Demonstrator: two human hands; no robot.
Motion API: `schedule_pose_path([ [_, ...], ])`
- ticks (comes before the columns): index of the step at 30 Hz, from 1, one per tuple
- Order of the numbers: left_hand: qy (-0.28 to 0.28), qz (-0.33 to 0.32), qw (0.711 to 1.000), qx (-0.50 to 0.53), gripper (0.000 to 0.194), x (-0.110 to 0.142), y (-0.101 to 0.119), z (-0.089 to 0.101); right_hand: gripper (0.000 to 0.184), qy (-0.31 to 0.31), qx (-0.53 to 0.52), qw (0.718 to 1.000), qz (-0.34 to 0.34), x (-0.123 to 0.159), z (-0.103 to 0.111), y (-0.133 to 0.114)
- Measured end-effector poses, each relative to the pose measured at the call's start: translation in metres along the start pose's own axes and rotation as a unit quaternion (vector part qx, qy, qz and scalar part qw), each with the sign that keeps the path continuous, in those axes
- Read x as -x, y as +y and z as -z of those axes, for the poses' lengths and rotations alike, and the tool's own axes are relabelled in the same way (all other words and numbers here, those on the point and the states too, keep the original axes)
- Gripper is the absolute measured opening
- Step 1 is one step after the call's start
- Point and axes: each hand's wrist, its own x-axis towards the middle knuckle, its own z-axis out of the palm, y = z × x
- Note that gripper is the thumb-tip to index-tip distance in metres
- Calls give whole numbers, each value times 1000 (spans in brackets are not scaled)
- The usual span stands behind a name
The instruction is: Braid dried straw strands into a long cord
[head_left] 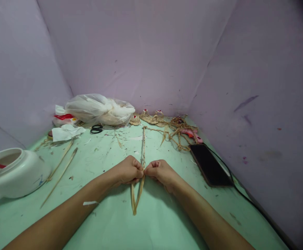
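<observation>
A thin tan braid (144,146) of flat, straw-like strands runs away from me down the middle of the green surface. At its near end my left hand (131,169) and my right hand (160,172) meet, both closed in a pinch on the strands. Loose flat strands (138,198) hang below the fingers toward me in a narrow V. The exact crossing of the strands is hidden by my fingertips. Beyond the far end, the braid links to a tangled heap of braided cord (179,135) at the back right.
Black-handled scissors (96,129), a white plastic bag (99,109) and small woven slippers (151,119) lie at the back. A white pot (24,173) stands at left beside dry stalks (59,177). A phone (211,166) with a black cable lies at right. Purple walls enclose the surface.
</observation>
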Motion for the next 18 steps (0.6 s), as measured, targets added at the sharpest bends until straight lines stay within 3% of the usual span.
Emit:
schedule_pose_path([
  [5, 47, 34, 985, -164, 14, 13, 13, 4, 8, -23, 19, 1000, 8, -1, -1, 2],
  [8, 58, 55, 976, -201, 16, 23, 18, -8, 6, -48, -13, 999, -3, 0, -2, 1],
  [14, 169, -50, 925, -335, 14, 31, 10, -50, 6, -45, -29, 999, -4, 0, -4, 3],
  [16, 152, -52, 929, -333, 13, 30, 10, -46, 5, -46, -32, 998, 4, -1, -3, 6],
  [18, 108, -28, 949, -295, 15, 27, 14, -30, 5, -56, -36, 998, 9, -3, -2, 8],
])
